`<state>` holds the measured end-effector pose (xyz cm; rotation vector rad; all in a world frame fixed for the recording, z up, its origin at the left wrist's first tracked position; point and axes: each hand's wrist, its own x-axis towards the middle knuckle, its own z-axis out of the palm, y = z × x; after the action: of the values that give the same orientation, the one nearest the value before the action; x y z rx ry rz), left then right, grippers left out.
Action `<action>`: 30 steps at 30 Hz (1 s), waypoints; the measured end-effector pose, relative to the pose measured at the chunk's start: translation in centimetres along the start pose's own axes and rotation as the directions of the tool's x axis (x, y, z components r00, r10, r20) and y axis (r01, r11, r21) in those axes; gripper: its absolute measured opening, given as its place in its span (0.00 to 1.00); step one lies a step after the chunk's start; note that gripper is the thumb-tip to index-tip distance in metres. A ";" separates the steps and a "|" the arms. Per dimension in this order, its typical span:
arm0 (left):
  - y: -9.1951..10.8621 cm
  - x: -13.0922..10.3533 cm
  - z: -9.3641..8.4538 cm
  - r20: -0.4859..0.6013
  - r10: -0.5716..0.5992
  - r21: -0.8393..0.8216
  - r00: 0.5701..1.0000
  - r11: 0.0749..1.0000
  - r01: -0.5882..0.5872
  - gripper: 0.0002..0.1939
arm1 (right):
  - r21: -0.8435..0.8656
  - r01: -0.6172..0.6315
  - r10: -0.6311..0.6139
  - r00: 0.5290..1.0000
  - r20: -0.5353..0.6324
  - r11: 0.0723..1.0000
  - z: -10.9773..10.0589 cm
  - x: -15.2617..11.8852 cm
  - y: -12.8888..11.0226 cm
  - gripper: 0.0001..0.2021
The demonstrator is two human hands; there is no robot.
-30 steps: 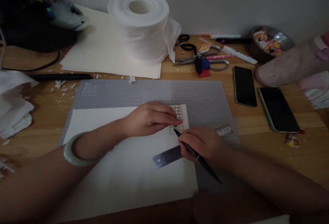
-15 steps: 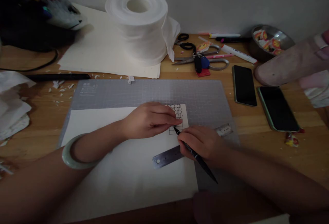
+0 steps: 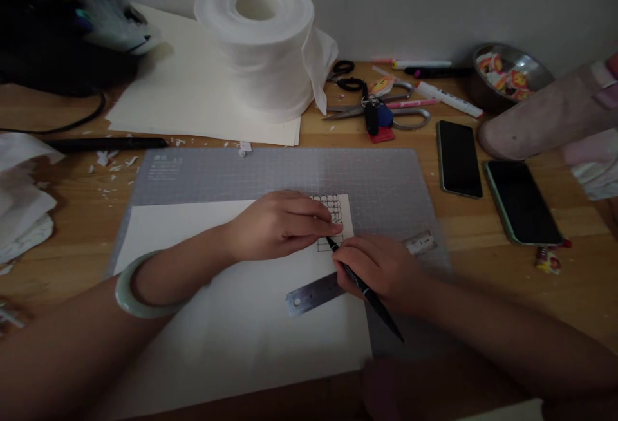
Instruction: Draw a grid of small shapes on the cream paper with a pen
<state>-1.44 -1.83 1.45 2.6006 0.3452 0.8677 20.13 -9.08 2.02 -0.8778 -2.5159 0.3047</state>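
A black marker pen (image 3: 371,295) is gripped in my right hand (image 3: 381,273), its tip down on a small inked grid with rounded scallop marks (image 3: 333,205). That drawing lies near the upper right corner of a large white sheet of paper (image 3: 241,318). My left hand (image 3: 284,224) rests on the sheet with its fingers stretched out over part of the drawing, just beyond the pen tip. A metal ruler (image 3: 313,293) lies slanted on the sheet, its middle hidden under my right hand. Beneath the paper is a grey cutting mat (image 3: 386,176).
A big white paper roll (image 3: 261,67) stands on more sheets (image 3: 159,99) behind the mat. Scissors (image 3: 347,112), keys, markers and a metal bowl (image 3: 535,70) of wrapped sweets lie along the wall. Two phones (image 3: 458,158) and a pinkish bottle (image 3: 541,118) are at the right.
The marker's rear end has tilted slightly up and to the left while its tip stays on the grid. My left hand stays in place; the whole view has shifted slightly.
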 end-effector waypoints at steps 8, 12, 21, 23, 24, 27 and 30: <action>0.1 0.1 -0.1 0.017 -0.016 -0.033 1.000 0.999 0.016 0.11 | 0.078 0.001 0.001 1.000 -0.031 0.997 0.2 -0.3 0.1 0.08; 0.0 0.0 -0.1 0.016 -0.024 -0.050 1.000 0.998 0.024 0.11 | 0.127 0.003 0.002 0.999 -0.040 0.992 0.1 -0.3 0.1 0.09; 0.0 -0.1 0.0 0.029 -0.048 -0.055 0.998 0.997 0.049 0.11 | 0.070 0.003 0.003 0.995 -0.098 0.998 0.1 -0.1 0.2 0.05; 0.0 -0.1 0.0 0.030 -0.049 -0.060 0.998 0.997 0.051 0.11 | 0.078 -0.012 0.018 0.996 -0.087 0.997 0.0 -0.2 0.3 0.04; 0.0 -0.1 0.0 0.029 -0.047 -0.062 0.998 0.997 0.048 0.11 | 0.082 -0.018 0.025 0.996 -0.082 0.996 0.0 -0.2 0.3 0.04; 0.0 -0.1 0.0 0.021 -0.040 -0.066 0.999 0.997 0.041 0.11 | 0.093 -0.021 0.030 0.995 -0.090 0.995 0.1 -0.3 0.3 0.04; 0.0 -0.1 0.0 0.020 -0.037 -0.069 0.999 0.997 0.039 0.11 | 0.094 -0.042 0.050 0.995 -0.082 0.995 0.2 -0.4 0.3 0.03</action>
<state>-1.51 -1.85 1.37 2.5285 0.3519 0.8266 20.42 -9.07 1.57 -0.8945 -2.3868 0.3869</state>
